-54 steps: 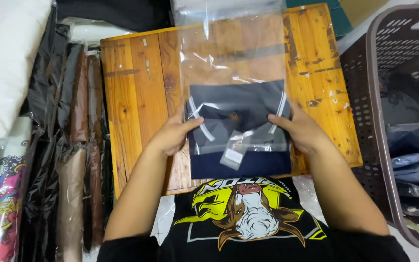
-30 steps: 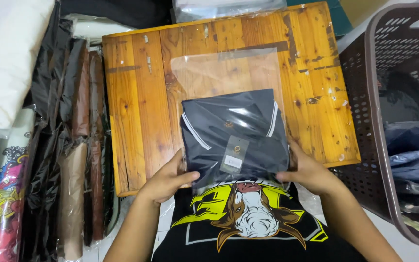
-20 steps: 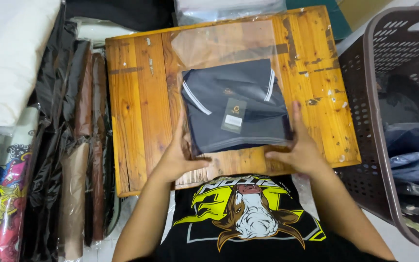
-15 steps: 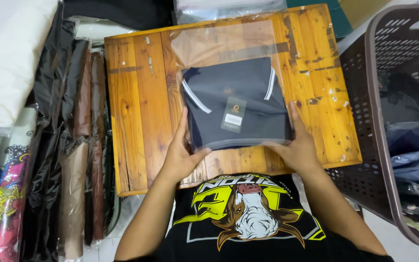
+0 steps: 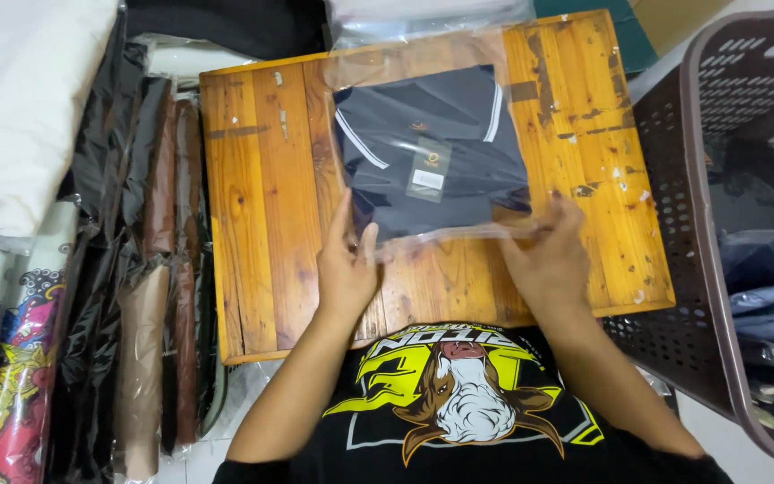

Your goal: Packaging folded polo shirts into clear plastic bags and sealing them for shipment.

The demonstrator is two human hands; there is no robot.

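Lying flat on the wooden table (image 5: 253, 179), a folded dark shirt (image 5: 432, 148) sits inside a clear plastic bag (image 5: 423, 81), just beyond both hands. The left hand (image 5: 347, 269) and right hand (image 5: 553, 255) each pinch the bag's near open edge, palms down, equally near, the edge running left to right between them.

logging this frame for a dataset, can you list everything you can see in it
folded shirt: one, dark navy with white collar trim and a tag, inside the bag
clear plastic bag: one, transparent, on the table
wooden table: one, orange-brown, centre
laundry basket: one, dark brown, right, clothes inside
bagged garments: several, black and brown, left of the table
white bundle: one, top left
left hand: pinching the bag's near edge
right hand: pinching the bag's near edge
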